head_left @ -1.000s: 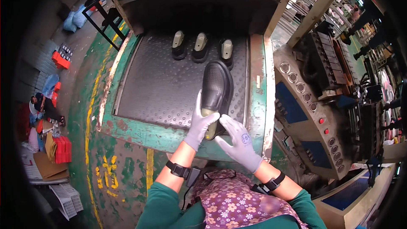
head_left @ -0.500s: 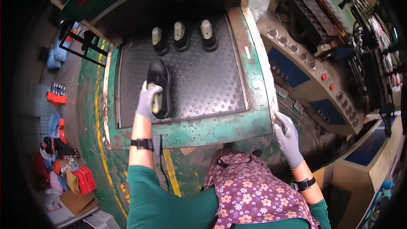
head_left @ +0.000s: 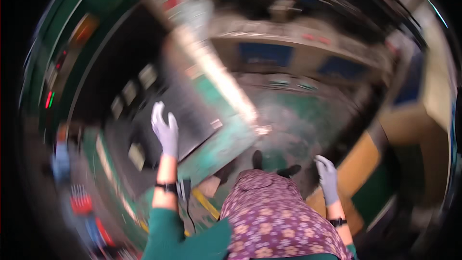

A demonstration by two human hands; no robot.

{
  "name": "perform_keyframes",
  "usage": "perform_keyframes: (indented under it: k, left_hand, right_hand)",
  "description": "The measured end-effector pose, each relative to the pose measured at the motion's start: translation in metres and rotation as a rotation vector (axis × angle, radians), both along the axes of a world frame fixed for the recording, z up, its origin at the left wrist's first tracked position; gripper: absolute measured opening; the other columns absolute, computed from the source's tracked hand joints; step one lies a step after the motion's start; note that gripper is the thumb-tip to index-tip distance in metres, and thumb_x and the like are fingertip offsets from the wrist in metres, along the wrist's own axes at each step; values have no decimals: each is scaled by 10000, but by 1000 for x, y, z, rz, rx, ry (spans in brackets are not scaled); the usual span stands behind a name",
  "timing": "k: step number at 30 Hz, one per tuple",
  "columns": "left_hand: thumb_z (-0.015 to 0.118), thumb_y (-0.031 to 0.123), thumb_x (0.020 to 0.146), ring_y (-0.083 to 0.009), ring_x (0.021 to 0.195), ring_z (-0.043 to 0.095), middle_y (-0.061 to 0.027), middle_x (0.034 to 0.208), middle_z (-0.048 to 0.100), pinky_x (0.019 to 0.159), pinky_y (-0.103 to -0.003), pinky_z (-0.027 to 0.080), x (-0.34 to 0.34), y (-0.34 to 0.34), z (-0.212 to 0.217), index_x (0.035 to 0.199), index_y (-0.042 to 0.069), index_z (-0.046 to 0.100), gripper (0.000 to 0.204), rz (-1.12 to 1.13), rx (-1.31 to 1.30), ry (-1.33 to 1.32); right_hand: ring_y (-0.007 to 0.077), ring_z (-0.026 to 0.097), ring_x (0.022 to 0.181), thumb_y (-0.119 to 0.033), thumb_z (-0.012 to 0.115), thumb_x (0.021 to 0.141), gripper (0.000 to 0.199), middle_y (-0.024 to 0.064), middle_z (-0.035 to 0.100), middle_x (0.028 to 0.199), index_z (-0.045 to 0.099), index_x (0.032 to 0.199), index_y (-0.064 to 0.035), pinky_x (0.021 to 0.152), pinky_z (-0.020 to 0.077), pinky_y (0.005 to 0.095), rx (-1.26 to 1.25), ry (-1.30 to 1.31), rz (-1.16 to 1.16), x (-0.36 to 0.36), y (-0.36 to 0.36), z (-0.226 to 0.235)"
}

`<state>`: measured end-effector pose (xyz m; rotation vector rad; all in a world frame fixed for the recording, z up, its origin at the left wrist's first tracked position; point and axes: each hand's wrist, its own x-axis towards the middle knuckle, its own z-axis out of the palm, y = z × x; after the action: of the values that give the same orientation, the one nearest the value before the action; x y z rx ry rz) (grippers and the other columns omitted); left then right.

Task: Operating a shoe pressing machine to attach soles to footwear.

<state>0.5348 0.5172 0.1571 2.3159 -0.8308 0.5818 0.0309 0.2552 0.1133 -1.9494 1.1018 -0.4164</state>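
Note:
My left hand (head_left: 166,132), in a pale grey glove, is held over the black studded mat (head_left: 195,123) with its fingers spread and nothing in them. Left of it lies a black shoe, blurred, with a cream-coloured last (head_left: 136,157) showing in its opening. Farther back on the mat stand three more dark shoes, their pale lasts (head_left: 147,76) sticking up. My right hand (head_left: 328,178), gloved the same way, hangs in the air to the right of my apron (head_left: 274,216). Its fingers stretch forward, loosely apart, and it touches nothing I can see.
A chipped green metal frame (head_left: 226,142) borders the mat. Beyond it on the right runs a beige machine with blue panels (head_left: 264,54). An orange-tan surface (head_left: 358,161) stands near my right hand. Red and green lights (head_left: 49,99) glow at the left.
My left hand has let go of the shoe and opened. My right hand has come off the frame's edge. The view has swung to the right, blurring the scene.

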Motion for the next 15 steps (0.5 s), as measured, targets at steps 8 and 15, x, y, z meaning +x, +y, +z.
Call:
perform_keyframes:
  k: [8, 15]
  left_hand:
    - [598, 103, 926, -331, 1219, 581, -181, 1258, 637, 1073, -415, 436, -346, -363, -79, 1264, 32, 631, 348, -1555, 729, 815]
    - [572, 120, 928, -351, 1171, 607, -155, 1236, 670, 1039, -426, 459, -648, -521, -170, 1239, 74, 655, 325, -2004, 647, 505]
  right_hand:
    - [261, 694, 953, -235, 625, 958, 283, 150, 725, 1036, 668, 1171, -53, 822, 526, 359, 281, -22, -1003, -159, 31, -113]
    - [228, 639, 909, -190, 578, 982, 334, 126, 678, 1057, 608, 1278, -37, 814, 503, 347, 57, -280, -1722, -353, 68, -180]
